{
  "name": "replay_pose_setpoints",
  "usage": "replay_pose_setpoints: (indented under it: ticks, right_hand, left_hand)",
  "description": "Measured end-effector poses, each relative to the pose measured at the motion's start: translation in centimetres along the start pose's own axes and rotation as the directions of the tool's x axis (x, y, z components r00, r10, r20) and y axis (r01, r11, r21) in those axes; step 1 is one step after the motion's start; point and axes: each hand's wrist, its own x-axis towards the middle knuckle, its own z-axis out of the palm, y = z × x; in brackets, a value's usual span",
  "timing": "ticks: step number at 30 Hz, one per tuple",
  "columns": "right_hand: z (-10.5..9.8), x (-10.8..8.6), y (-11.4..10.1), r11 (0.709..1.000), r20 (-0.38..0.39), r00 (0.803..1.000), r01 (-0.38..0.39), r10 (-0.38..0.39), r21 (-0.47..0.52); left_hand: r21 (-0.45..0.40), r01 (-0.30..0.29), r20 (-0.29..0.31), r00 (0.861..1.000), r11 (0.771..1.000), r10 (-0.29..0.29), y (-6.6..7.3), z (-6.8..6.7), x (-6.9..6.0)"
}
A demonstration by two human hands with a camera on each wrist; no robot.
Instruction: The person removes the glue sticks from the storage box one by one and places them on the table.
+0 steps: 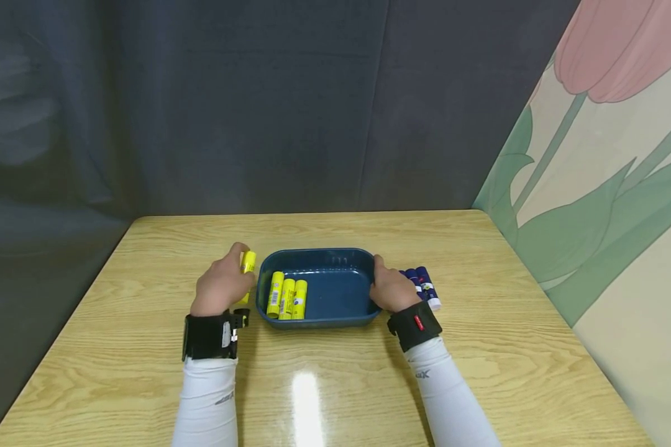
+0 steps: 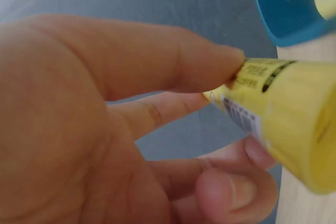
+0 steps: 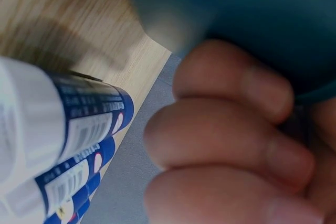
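Observation:
My left hand (image 1: pixel 222 282) pinches a yellow glue stick (image 1: pixel 248 263) between thumb and fingers, just left of a dark blue tray (image 1: pixel 335 323). In the left wrist view that glue stick (image 2: pixel 283 114) shows its barcode label and one round end. Inside the tray, three more yellow glue sticks (image 1: pixel 287 299) lie side by side at the left end. The right hand (image 1: pixel 392 287) grips the tray's right rim, fingers curled against its outer wall in the right wrist view. Beside this hand lie several navy glue sticks with white ends (image 3: pixel 86 114), partly hidden by it in the head view.
A wooden table (image 1: pixel 481 372) carries everything. Behind it hangs a dark grey curtain (image 1: pixel 268 112), and a wall with a painted tulip (image 1: pixel 604 56) stands to the right.

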Motion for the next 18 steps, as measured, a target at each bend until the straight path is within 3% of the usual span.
replay_pose_setpoints:
  ticks: [7, 18]
  right_hand:
    - [0.0, 0.0, 0.0, 1.0, -0.013, 1.0, 0.007, -0.007, -0.011]
    - [0.0, 0.1, 0.1, 1.0, -0.002, 1.0, 0.0, 0.0, 0.0]
  left_hand:
    - [-0.013, 0.03, 0.034, 0.999, 0.999, -0.03, -1.5, 0.2, 0.9]
    - [0.001, 0.102, 0.095, 0.99, 0.995, -0.102, -3.6, 2.0, 2.5]
